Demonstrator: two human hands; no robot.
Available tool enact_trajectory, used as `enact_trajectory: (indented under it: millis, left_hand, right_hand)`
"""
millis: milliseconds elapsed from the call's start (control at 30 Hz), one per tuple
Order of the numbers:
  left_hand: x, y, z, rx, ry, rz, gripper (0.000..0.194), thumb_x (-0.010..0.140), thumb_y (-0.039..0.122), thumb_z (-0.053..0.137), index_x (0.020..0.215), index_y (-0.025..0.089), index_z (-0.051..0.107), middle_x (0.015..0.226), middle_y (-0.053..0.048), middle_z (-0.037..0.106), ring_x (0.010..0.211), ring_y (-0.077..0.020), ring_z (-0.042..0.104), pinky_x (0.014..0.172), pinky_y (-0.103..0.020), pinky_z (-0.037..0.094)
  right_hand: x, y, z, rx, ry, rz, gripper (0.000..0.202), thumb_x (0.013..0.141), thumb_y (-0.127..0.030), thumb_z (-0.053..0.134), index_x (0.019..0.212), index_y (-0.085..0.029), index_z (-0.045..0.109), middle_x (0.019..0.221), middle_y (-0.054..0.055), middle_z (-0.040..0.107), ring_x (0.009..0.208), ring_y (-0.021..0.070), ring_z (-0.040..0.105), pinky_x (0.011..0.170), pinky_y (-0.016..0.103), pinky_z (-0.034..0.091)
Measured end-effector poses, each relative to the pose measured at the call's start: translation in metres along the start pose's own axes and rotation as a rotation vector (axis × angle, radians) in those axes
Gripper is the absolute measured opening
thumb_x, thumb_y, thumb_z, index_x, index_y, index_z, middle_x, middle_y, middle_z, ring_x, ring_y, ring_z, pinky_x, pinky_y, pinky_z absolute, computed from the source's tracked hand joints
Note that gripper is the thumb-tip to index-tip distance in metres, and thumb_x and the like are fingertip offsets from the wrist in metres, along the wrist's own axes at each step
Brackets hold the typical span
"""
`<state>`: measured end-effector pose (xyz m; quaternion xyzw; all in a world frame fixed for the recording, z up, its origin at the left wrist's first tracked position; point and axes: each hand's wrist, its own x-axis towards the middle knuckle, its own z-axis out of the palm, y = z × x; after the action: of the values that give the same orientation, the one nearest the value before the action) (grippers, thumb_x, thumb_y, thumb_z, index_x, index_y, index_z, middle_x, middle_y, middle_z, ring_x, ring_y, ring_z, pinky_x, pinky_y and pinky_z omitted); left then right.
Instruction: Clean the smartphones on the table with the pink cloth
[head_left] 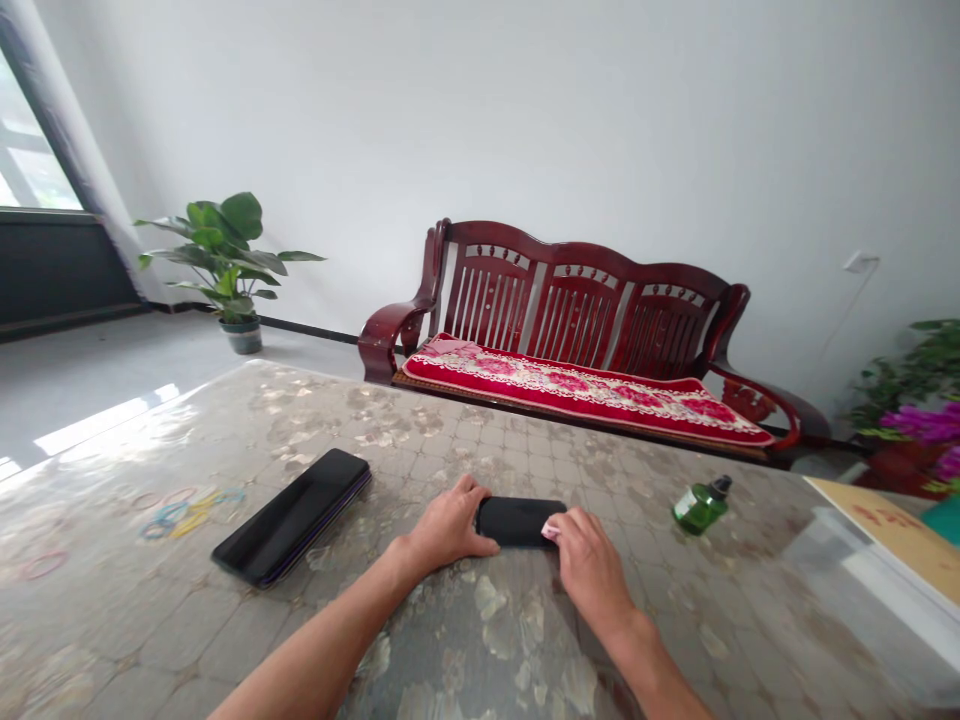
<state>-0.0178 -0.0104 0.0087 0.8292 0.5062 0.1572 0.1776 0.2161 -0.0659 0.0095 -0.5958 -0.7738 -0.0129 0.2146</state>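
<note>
A black phone point(514, 522) lies crosswise on the patterned table cover point(480, 620), between my two hands. My left hand point(451, 522) grips its left end, fingers at the far edge and thumb at the near edge. At the right end, my right hand point(585, 555) pinches a small pinkish-white cloth or tissue point(552, 528) against the screen. Further left lies a stack of larger dark phones point(296, 515), set at a slant. A green bottle with a black cap point(700, 505) stands to the right of my right hand.
Loose coloured rubber bands point(180, 515) are scattered at the left of the table. A clear box or bag with a tan card point(892, 530) sits at the right edge. Beyond the table are a red wooden bench point(562, 320) and a potted plant point(244, 335).
</note>
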Motion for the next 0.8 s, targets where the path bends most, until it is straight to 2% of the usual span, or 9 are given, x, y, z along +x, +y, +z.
enact_trajectory:
  millis: [100, 267, 333, 400, 567, 633, 700, 800]
  left_hand:
    - [0.001, -0.001, 0.002, 0.007, 0.006, 0.003, 0.056, 0.061, 0.044, 0.079, 0.109, 0.022, 0.061, 0.109, -0.006, 0.057, 0.094, -0.0252, 0.065, 0.084, -0.031, 0.051]
    - [0.002, -0.002, 0.003, 0.005, 0.023, 0.017, 0.057, 0.062, 0.043, 0.078, 0.111, 0.019, 0.061, 0.108, -0.006, 0.057, 0.094, -0.0254, 0.065, 0.084, -0.031, 0.051]
    - [0.001, -0.001, 0.002, 0.002, 0.019, 0.019, 0.058, 0.063, 0.044, 0.078, 0.112, 0.019, 0.061, 0.109, -0.007, 0.057, 0.095, -0.0256, 0.065, 0.085, -0.031, 0.051]
    - [0.001, 0.0, 0.001, 0.0, 0.012, 0.016, 0.058, 0.064, 0.045, 0.078, 0.112, 0.019, 0.06, 0.109, -0.006, 0.057, 0.096, -0.0257, 0.064, 0.086, -0.032, 0.051]
    - [0.001, 0.001, 0.0, 0.008, 0.009, 0.007, 0.056, 0.063, 0.045, 0.078, 0.109, 0.02, 0.06, 0.109, -0.006, 0.057, 0.096, -0.026, 0.064, 0.085, -0.032, 0.051]
    - [0.001, 0.001, 0.0, 0.015, 0.008, 0.0, 0.055, 0.062, 0.045, 0.078, 0.108, 0.02, 0.06, 0.109, -0.006, 0.057, 0.095, -0.0261, 0.064, 0.085, -0.033, 0.051]
    - [0.001, 0.002, 0.0, 0.019, 0.009, -0.005, 0.054, 0.062, 0.044, 0.078, 0.108, 0.021, 0.06, 0.109, -0.006, 0.056, 0.096, -0.026, 0.064, 0.085, -0.032, 0.051]
    - [0.001, 0.002, 0.001, 0.015, 0.014, 0.0, 0.053, 0.063, 0.043, 0.077, 0.108, 0.021, 0.06, 0.109, -0.006, 0.056, 0.095, -0.0255, 0.064, 0.085, -0.032, 0.051]
  right_hand:
    - [0.001, -0.001, 0.003, -0.008, 0.014, 0.009, 0.023, 0.094, -0.01, 0.045, 0.086, -0.021, 0.063, 0.088, 0.004, 0.06, 0.087, 0.0192, 0.055, 0.078, 0.028, 0.04]
    - [0.011, -0.042, 0.013, 0.026, -0.03, -0.075, 0.023, 0.093, -0.009, 0.047, 0.087, -0.023, 0.064, 0.092, 0.003, 0.061, 0.09, 0.0185, 0.054, 0.08, 0.028, 0.04]
    - [0.015, -0.05, 0.013, 0.03, -0.048, -0.096, 0.023, 0.093, -0.008, 0.047, 0.088, -0.023, 0.064, 0.093, 0.002, 0.062, 0.09, 0.0182, 0.054, 0.081, 0.027, 0.039]
    - [0.016, -0.045, 0.012, 0.025, -0.054, -0.089, 0.022, 0.093, -0.009, 0.047, 0.087, -0.023, 0.064, 0.092, 0.003, 0.062, 0.091, 0.018, 0.055, 0.081, 0.027, 0.039]
    - [0.016, -0.005, 0.003, -0.057, -0.012, 0.043, 0.022, 0.096, -0.015, 0.046, 0.086, -0.022, 0.064, 0.088, 0.004, 0.062, 0.087, 0.0184, 0.057, 0.077, 0.027, 0.039]
    - [0.016, 0.001, 0.002, -0.079, -0.011, 0.089, 0.022, 0.096, -0.015, 0.046, 0.086, -0.022, 0.065, 0.087, 0.004, 0.062, 0.086, 0.0182, 0.058, 0.076, 0.026, 0.039]
    - [0.017, -0.005, 0.003, -0.072, -0.028, 0.107, 0.022, 0.095, -0.015, 0.047, 0.085, -0.022, 0.065, 0.087, 0.004, 0.062, 0.085, 0.0179, 0.058, 0.075, 0.026, 0.039]
    - [0.017, -0.032, 0.008, -0.014, -0.058, 0.06, 0.022, 0.095, -0.013, 0.047, 0.086, -0.022, 0.065, 0.09, 0.004, 0.062, 0.087, 0.0175, 0.058, 0.077, 0.025, 0.039]
